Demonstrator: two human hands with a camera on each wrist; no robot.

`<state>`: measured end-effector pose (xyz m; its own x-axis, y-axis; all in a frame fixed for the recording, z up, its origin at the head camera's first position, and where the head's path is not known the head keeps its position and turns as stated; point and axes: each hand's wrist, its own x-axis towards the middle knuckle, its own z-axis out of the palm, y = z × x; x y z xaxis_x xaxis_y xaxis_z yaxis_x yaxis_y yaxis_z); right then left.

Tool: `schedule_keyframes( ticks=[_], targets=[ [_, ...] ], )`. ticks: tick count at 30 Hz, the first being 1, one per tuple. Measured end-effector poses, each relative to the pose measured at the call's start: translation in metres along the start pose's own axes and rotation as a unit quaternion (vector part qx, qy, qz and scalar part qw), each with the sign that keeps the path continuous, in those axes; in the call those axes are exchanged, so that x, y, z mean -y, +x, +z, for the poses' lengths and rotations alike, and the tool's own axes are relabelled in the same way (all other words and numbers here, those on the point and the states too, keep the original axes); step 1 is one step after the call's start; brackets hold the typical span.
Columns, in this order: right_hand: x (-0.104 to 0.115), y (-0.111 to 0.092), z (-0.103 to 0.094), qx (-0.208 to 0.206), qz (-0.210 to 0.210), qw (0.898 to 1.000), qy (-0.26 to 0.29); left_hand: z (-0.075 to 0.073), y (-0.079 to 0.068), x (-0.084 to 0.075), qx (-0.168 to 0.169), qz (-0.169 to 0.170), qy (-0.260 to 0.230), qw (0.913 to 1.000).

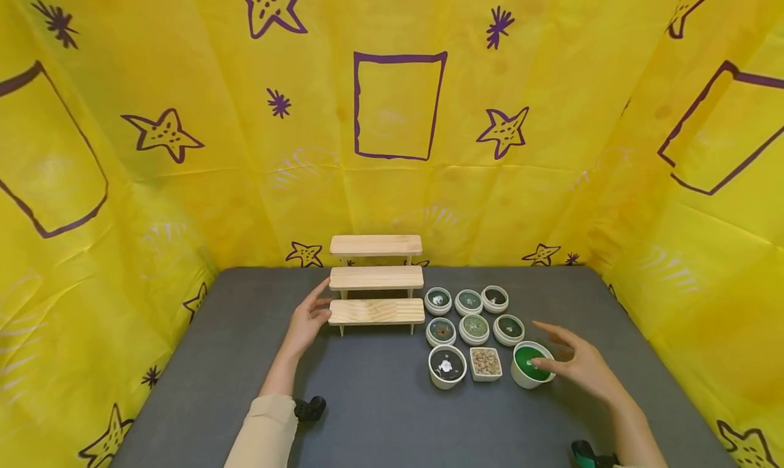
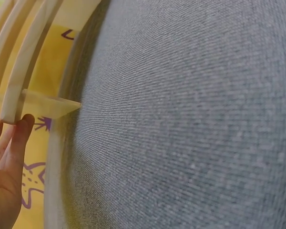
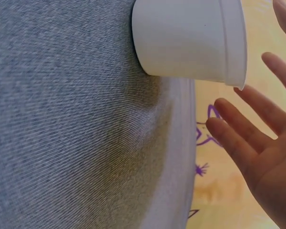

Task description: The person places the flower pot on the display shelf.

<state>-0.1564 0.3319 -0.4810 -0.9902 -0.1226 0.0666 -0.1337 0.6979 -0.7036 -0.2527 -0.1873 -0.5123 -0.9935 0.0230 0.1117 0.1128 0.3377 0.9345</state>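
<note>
A three-step wooden stand (image 1: 376, 281) sits at the back of the grey table (image 1: 380, 413). My left hand (image 1: 308, 321) rests against the left end of its lowest step (image 2: 19, 102), fingers straight. Right of the stand lie several small white pots (image 1: 469, 318) with dark green or brown fillings. My right hand (image 1: 572, 360) hovers open over the white pot with green filling (image 1: 530, 364), thumb at its rim. In the right wrist view the pot's white wall (image 3: 188, 38) is beside my spread fingers (image 3: 238, 143).
A square white dish of pale pebbles (image 1: 486, 362) and a pot with a white blob (image 1: 447, 366) sit left of the green pot. Yellow sheeting with purple stars (image 1: 392, 114) walls the table on three sides. Bare grey surface lies in front.
</note>
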Motion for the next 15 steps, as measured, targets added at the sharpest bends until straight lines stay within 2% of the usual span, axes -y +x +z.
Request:
schedule_keyframes(
  ticks=[5,11,15],
  targets=[
    [-0.0017,-0.0034,-0.0002,0.014,0.006,1.000,0.014,-0.0008,0.0017,0.0001,0.012,-0.007,-0.003,0.9999],
    [-0.0032,-0.0066,0.0026,0.026,0.014,0.999,0.034,-0.0006,0.0039,0.0022,0.035,0.015,-0.007,0.9993],
    [-0.0034,-0.0065,0.0047,0.034,0.015,0.998,0.043,-0.0017,0.0069,0.0011,0.045,0.017,-0.013,0.9987]
  ],
)
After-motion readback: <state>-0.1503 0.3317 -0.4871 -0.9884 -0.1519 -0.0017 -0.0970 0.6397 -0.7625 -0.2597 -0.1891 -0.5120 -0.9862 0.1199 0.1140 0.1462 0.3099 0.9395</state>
